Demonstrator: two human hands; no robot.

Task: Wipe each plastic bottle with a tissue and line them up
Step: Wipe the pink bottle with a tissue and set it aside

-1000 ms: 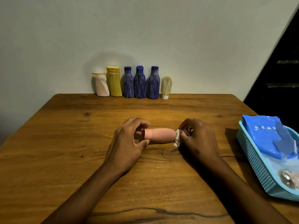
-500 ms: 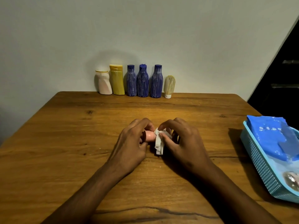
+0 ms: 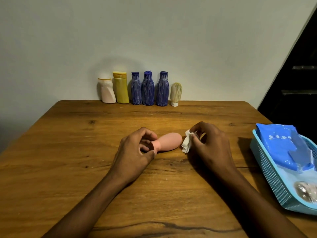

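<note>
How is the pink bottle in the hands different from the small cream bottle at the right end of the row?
The pink bottle lies on its side at mid-table; the cream bottle stands by the wall, white cap down. The left hand grips the pink bottle's neck, and the right hand holds a tissue at its base; nothing touches the cream bottle. Both are small with rounded bodies.

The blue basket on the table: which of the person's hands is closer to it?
The right hand, pinching a tissue, lies between the pink bottle and the blue basket. The left hand grips the bottle's neck, farther away.
</note>
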